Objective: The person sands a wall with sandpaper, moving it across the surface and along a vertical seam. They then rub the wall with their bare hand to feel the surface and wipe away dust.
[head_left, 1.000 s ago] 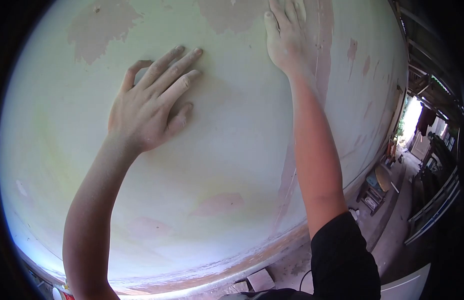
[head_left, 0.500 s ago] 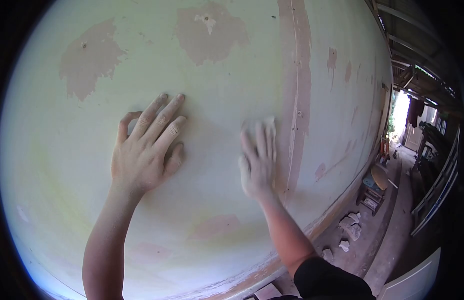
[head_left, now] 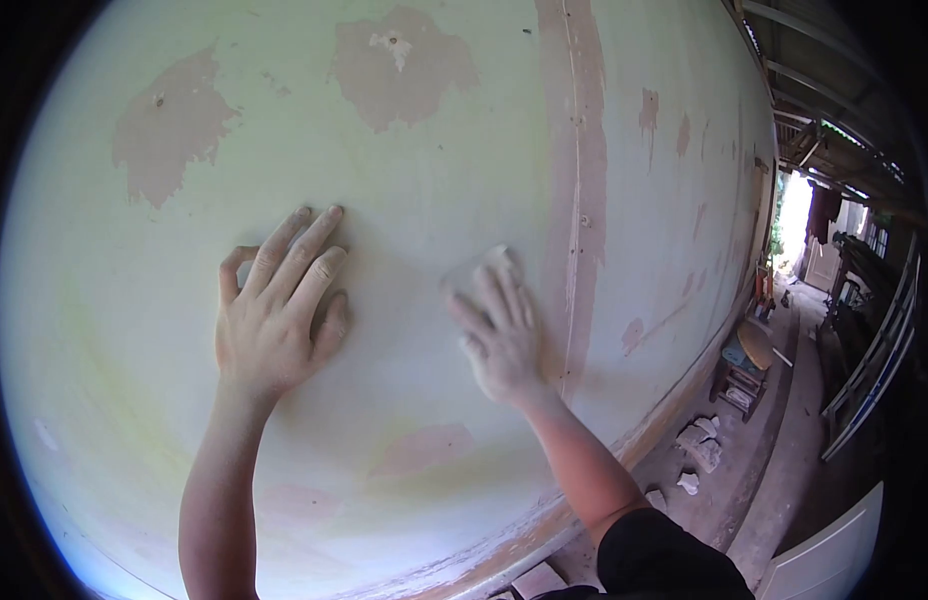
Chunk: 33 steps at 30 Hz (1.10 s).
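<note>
My left hand [head_left: 274, 325] rests on the pale green wall [head_left: 384, 180] with its fingers spread, dusty and holding nothing. To its right, my right hand [head_left: 504, 345] presses a thin, greyish sheet of sandpaper [head_left: 462, 268] against the same wall. Motion blurs its fingertips, and most of the sheet is hidden beneath them. Pinkish-brown patches [head_left: 174, 130] mark the surface above my left hand. A vertical brown strip with screw heads [head_left: 587, 150] runs just right of my right hand.
Along the wall's foot at right lie broken white chunks [head_left: 700, 445] on the floor. Beyond them stands a small wooden rack [head_left: 739, 385]. A white panel [head_left: 824, 550] is at lower right, with long rails [head_left: 874, 370] leaning above it. A bright doorway [head_left: 796, 225] lies far off.
My right hand has slid slightly left across the wall and tilted leftward, the sandpaper moving with it. My left hand stays flat on the wall. The view has shifted a little.
</note>
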Motion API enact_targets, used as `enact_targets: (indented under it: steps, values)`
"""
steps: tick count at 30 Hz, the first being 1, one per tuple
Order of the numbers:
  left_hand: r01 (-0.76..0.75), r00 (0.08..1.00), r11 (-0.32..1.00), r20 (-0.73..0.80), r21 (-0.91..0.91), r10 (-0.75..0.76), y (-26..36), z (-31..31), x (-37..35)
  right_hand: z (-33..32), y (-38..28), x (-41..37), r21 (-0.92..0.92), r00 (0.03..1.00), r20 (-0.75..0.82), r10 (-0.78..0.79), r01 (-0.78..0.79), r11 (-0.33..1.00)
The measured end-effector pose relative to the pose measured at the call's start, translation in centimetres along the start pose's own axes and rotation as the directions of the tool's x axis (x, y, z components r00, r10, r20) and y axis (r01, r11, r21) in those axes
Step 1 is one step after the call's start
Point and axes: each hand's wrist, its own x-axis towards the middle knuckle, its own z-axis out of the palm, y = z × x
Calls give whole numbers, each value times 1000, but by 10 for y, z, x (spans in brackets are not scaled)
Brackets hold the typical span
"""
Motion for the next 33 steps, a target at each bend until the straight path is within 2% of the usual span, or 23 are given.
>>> enact_targets:
  steps: [2,4,7,9,11,13,15,17,19,20,21,22,23,24,25,26,27,29,31,33]
  values:
    - [13,1000,1000,18,-11,-13,3,-2,5,-12,29,42,29,984,-128,123,-120,992]
    - [21,1000,1000,-4,18,-21,6,-1,6,-29,49,95,261,896,-280,345,-275,925]
    - [35,999,999,-17,8,-35,6,-1,2,-36,29,127,189,860,-324,395,-350,917]
    - [65,998,998,-24,5,-65,7,0,-1,-23,-20,103,72,932,-250,261,-251,965]
    - [98,995,995,-36,5,-98,11,1,-5,-5,-69,43,134,985,-39,165,-159,978]
    - [151,988,988,-19,-19,-152,18,-1,-14,19,-75,-30,163,995,10,98,-99,982]
    - [176,984,984,-24,26,-175,28,4,-36,30,-41,-70,46,942,35,334,-336,941]
    - [232,973,970,-5,71,-232,40,14,-61,33,0,-68,329,856,-120,502,-443,834]
    - [269,963,962,-5,53,-269,53,21,-74,23,12,-44,411,790,-106,604,-518,750]
    - [314,949,948,-30,44,-313,61,24,-78,18,5,-36,403,789,-95,607,-527,748]
    - [317,948,948,-21,40,-317,67,26,-82,18,-10,-25,393,767,-138,627,-539,745]
    - [392,920,919,-45,44,-390,72,27,-86,19,-26,-17,386,742,-182,645,-549,741]
    - [464,885,884,-71,51,-460,76,28,-89,19,-47,-21,349,838,-119,532,-466,813]
    - [464,885,884,-71,58,-460,79,29,-96,17,-67,-32,323,912,-56,405,-368,872]
    - [559,827,826,-110,71,-551,84,33,-106,18,-77,-52,329,914,-64,401,-360,873]
    - [646,761,760,-150,76,-631,88,36,-117,25,-84,-78,325,964,11,267,-256,911]
    - [662,749,740,-75,116,-659,92,39,-130,34,-83,-95,324,988,86,129,-151,934]
    - [627,778,768,-53,130,-626,101,45,-148,38,-48,-120,160,929,155,337,-360,919]
    - [579,810,801,2,155,-586,106,47,-158,45,-3,-119,237,805,-16,594,-574,784]
    - [585,804,799,28,136,-594,108,48,-163,31,20,-89,472,679,-149,719,-590,655]
